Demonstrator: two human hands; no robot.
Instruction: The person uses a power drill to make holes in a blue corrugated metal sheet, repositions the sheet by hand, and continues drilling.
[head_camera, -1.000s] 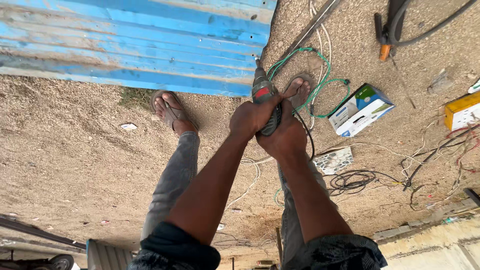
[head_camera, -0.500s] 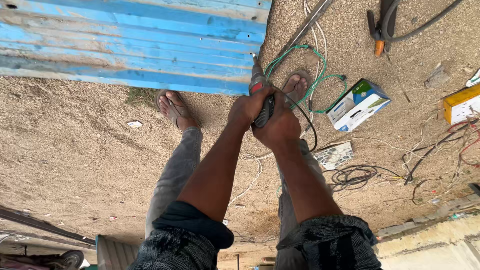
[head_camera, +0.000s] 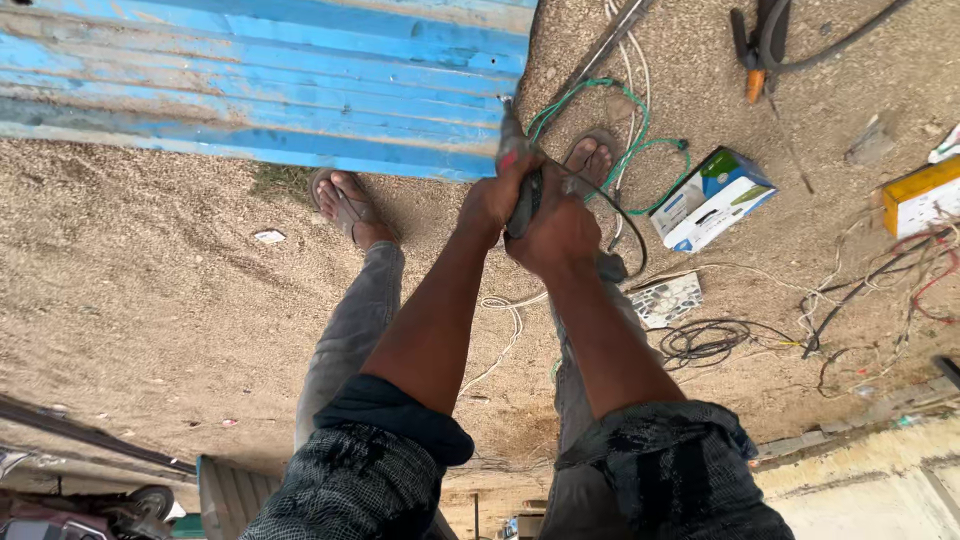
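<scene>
Blue corrugated metal sheet (head_camera: 270, 85) leaning ahead, power tool (head_camera: 520, 185) at its lower right corner, clasped between left hand (head_camera: 492, 200) and right hand (head_camera: 560, 230), both wrapped tight, above sandalled feet on gravel.

dark mottled sleeves (head_camera: 360, 470) pushed up, grey trousers (head_camera: 350, 330), open sandals (head_camera: 340, 205).

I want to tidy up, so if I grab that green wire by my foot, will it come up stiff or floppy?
Probably floppy: the green wire lies in loose curves on the gravel. It may snag, since it crosses white cables near the sandalled foot. It looks thin, so likely light.
</scene>
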